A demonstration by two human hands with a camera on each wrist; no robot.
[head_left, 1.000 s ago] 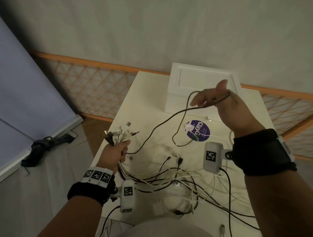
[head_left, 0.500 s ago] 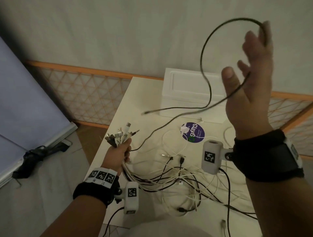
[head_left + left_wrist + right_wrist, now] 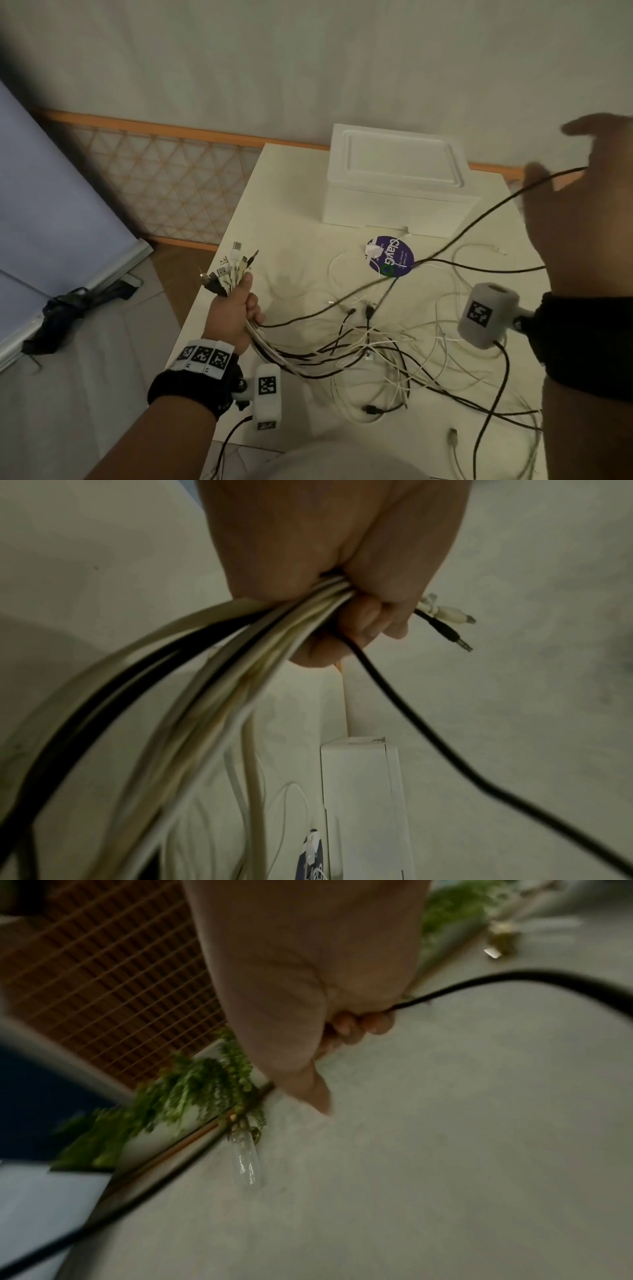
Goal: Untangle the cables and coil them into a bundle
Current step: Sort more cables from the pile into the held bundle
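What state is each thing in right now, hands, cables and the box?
left hand: gripping the gathered cable ends, plugs sticking up
cable bundle: white and black cables gathered in the left hand, trailing down
black cable: lifted off the table, strung from left hand to right hand
right hand: raised, fingers curled round the black cable
loose cables: tangled on the table
white foam box: lid on

Cables (image 3: 346,353): mix of white, cream, black. Black cable (image 3: 479,219) strung across frame centre to right. Table (image 3: 284,192) cream. Foam box (image 3: 394,178) white, upper centre. Round sticker (image 3: 394,257) purple, white lettering, green spot. Wrist straps (image 3: 191,390) black; tags white with black square codes. Lattice panel (image 3: 154,178) orange, upper left.
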